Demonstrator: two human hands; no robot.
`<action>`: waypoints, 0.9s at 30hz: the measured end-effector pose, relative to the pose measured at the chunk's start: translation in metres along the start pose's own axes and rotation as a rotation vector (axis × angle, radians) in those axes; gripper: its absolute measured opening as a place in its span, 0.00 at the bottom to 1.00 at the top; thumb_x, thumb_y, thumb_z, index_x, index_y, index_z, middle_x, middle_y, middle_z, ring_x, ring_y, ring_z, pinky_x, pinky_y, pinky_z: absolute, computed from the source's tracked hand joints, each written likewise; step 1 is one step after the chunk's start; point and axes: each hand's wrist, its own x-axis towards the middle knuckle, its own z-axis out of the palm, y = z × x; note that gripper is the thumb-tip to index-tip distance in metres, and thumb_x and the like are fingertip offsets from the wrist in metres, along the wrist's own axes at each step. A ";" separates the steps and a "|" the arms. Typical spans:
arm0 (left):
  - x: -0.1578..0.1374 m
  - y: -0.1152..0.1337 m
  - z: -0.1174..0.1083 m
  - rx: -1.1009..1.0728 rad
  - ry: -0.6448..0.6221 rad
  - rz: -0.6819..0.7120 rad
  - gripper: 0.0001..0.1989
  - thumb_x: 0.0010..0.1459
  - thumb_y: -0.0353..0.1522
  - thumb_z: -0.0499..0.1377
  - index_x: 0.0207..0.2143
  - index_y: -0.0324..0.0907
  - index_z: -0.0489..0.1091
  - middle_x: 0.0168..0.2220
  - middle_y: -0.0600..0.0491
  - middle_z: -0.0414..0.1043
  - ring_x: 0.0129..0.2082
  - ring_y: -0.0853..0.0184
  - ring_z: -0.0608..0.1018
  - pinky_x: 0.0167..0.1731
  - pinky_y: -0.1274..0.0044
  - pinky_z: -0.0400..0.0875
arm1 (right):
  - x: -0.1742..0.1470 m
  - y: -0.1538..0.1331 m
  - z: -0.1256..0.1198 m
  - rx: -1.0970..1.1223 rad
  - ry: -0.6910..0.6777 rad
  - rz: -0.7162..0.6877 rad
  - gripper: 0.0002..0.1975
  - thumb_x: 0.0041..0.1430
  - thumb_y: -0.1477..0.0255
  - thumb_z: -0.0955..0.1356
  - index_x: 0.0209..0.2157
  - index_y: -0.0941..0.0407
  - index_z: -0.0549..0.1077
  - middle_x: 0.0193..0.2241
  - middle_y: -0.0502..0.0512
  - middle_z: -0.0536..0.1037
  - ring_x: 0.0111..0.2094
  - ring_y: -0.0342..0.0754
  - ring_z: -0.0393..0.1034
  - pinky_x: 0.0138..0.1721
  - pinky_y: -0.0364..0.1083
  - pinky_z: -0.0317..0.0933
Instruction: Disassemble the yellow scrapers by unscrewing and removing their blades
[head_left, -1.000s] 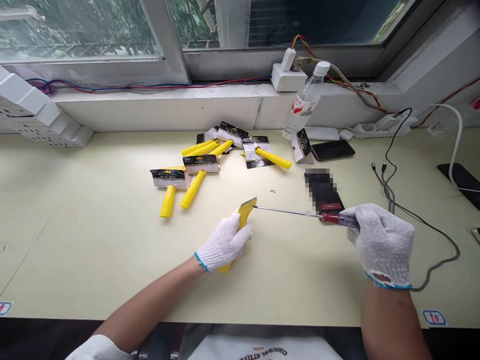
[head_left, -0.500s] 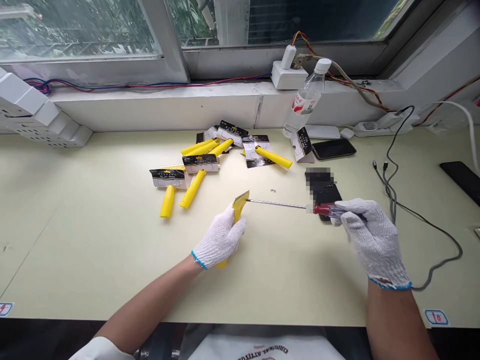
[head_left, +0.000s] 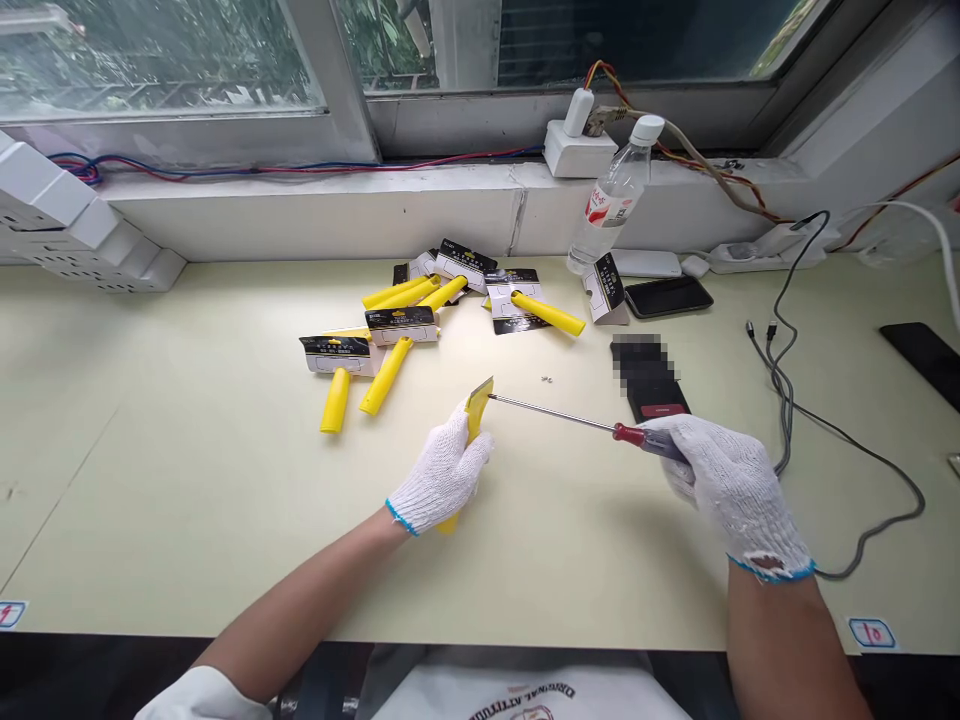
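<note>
While the gloved left hand is closed around the yellow scraper, its metal-edged head aimed just past twelve o'clock and its butt showing toward six, the right hand grips the screwdriver by the handle, between three and four o'clock of the scraper. The hands are well apart; between them runs the slim shaft, its tip appearing to meet the head's right-hand face. Whether it sits in a screw is too small to tell. Doing this well probably depends on keeping the shaft square to that face, since a slanted tip could skid toward the metal edge. A firm left grip should resist any twist, and steady pressure along the shaft likely serves better than force. Tiny metallic pieces lie loose toward two o'clock, easily scattered; carded yellow tools lie toward ten.
</note>
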 end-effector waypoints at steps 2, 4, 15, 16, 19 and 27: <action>0.000 -0.001 -0.002 0.019 0.007 0.021 0.06 0.70 0.38 0.58 0.44 0.48 0.66 0.19 0.63 0.64 0.17 0.66 0.70 0.23 0.73 0.64 | -0.001 0.001 0.001 -0.012 -0.026 0.011 0.11 0.68 0.60 0.74 0.45 0.50 0.89 0.43 0.60 0.90 0.41 0.61 0.87 0.40 0.57 0.83; 0.001 -0.001 -0.004 0.044 0.013 0.036 0.06 0.70 0.38 0.58 0.45 0.48 0.66 0.19 0.63 0.64 0.18 0.66 0.69 0.23 0.73 0.63 | -0.004 -0.004 0.004 0.063 0.004 0.091 0.14 0.73 0.59 0.71 0.46 0.50 0.88 0.43 0.60 0.90 0.38 0.59 0.88 0.35 0.53 0.83; 0.001 0.004 -0.013 0.092 0.008 -0.010 0.10 0.69 0.38 0.57 0.37 0.50 0.56 0.18 0.65 0.61 0.16 0.67 0.67 0.22 0.73 0.60 | -0.009 -0.031 0.007 0.065 0.062 0.074 0.17 0.80 0.59 0.67 0.51 0.50 0.88 0.46 0.57 0.92 0.45 0.59 0.90 0.52 0.57 0.84; 0.001 0.005 -0.014 0.089 0.004 -0.015 0.11 0.70 0.38 0.57 0.37 0.50 0.55 0.18 0.65 0.61 0.16 0.68 0.67 0.22 0.73 0.60 | -0.009 -0.030 0.006 0.022 0.064 0.030 0.16 0.80 0.60 0.67 0.52 0.50 0.87 0.47 0.57 0.91 0.44 0.58 0.90 0.52 0.57 0.84; -0.001 0.009 -0.016 0.085 -0.010 -0.018 0.12 0.70 0.39 0.56 0.36 0.50 0.54 0.19 0.65 0.62 0.16 0.68 0.67 0.21 0.74 0.60 | -0.009 -0.026 -0.001 -0.028 0.065 -0.100 0.14 0.79 0.64 0.69 0.58 0.45 0.85 0.49 0.56 0.90 0.46 0.59 0.88 0.50 0.59 0.83; -0.004 0.008 -0.010 0.054 -0.050 -0.030 0.12 0.68 0.37 0.57 0.35 0.50 0.54 0.19 0.64 0.63 0.16 0.68 0.67 0.20 0.74 0.58 | -0.011 -0.026 -0.008 0.031 0.147 -0.139 0.12 0.71 0.67 0.76 0.53 0.41 0.84 0.50 0.61 0.85 0.49 0.65 0.84 0.50 0.65 0.81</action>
